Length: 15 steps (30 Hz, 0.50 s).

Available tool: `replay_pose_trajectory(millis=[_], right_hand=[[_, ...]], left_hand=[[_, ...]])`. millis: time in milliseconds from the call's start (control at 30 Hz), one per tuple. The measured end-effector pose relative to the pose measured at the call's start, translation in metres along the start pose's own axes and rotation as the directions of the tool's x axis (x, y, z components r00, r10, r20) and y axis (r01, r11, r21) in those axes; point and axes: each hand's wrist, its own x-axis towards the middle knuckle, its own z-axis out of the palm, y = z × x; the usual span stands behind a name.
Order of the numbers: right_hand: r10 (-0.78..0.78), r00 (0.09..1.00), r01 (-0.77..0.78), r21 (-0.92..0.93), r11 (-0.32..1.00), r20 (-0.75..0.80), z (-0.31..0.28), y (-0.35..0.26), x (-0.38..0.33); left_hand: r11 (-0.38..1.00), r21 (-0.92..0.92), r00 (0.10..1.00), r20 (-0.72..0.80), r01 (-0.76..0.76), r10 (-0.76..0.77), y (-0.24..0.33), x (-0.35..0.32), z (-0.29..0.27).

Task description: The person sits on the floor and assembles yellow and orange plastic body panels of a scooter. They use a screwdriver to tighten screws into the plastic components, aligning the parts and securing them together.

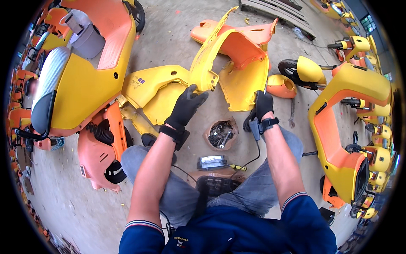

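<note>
A curved yellow scooter body panel, with an orange inner piece, stands on the floor in front of me. My left hand, in a black glove, has its fingers bent at the panel's lower left corner. On the opposite side, my gloved right hand is closed on the panel's right edge; its fingertips are partly hidden. Between my knees sits a torn brown container full of loose dark hardware. Closer to me lie a clear-topped case and a screwdriver with a yellow handle.
At left stands a yellow and orange scooter carrying a grey bucket. More yellow panels and a pink-orange shell lie beside it. Another scooter body is at right. A wooden pallet lies far ahead.
</note>
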Motion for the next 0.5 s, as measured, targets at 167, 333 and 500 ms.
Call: replay_pose_trajectory(millis=[167, 333, 500], right_hand=[[-0.206, 0.978, 0.192, -0.257, 0.947, -0.03, -0.029, -0.056, 0.122], [-0.111, 0.993, 0.121, -0.385, 0.915, 0.049, -0.044, -0.094, 0.186], [-0.441, 0.858, 0.511, -0.513, 0.689, 0.263, -0.064, -0.056, 0.157]], left_hand=[[0.989, 0.068, 0.991, 0.002, -0.131, 0.132, 0.023, 0.001, 0.021], [0.985, 0.155, 0.997, 0.009, -0.076, 0.075, 0.028, 0.0, 0.012], [0.993, 0.11, 0.995, -0.089, -0.037, 0.047, 0.017, 0.0, 0.001]])
